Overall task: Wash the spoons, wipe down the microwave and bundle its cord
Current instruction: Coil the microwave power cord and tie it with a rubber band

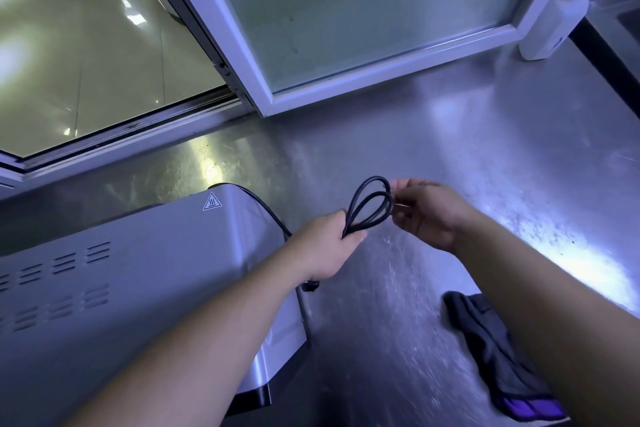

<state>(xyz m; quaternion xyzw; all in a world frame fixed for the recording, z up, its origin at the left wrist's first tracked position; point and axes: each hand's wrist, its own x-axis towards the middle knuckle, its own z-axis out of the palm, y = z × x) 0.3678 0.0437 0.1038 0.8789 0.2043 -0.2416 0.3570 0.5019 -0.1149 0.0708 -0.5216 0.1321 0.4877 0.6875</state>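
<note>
We see the black cord (370, 210) folded into two loops that rise up and to the right out of our left hand's (325, 246) closed grip, their far ends pinched by our right hand's (427, 213) fingertips. Below the left grip, the cord's tail runs back along the rear edge of the microwave (114, 284), and the dark plug end shows just under the left wrist. The microwave, silver with vent slots and a hot-surface sticker, sits left of and below the grip.

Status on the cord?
Left hand gripping looped cord. Right hand pinching the loop ends. Cord runs behind microwave. Cloth lies clear on counter.
</note>
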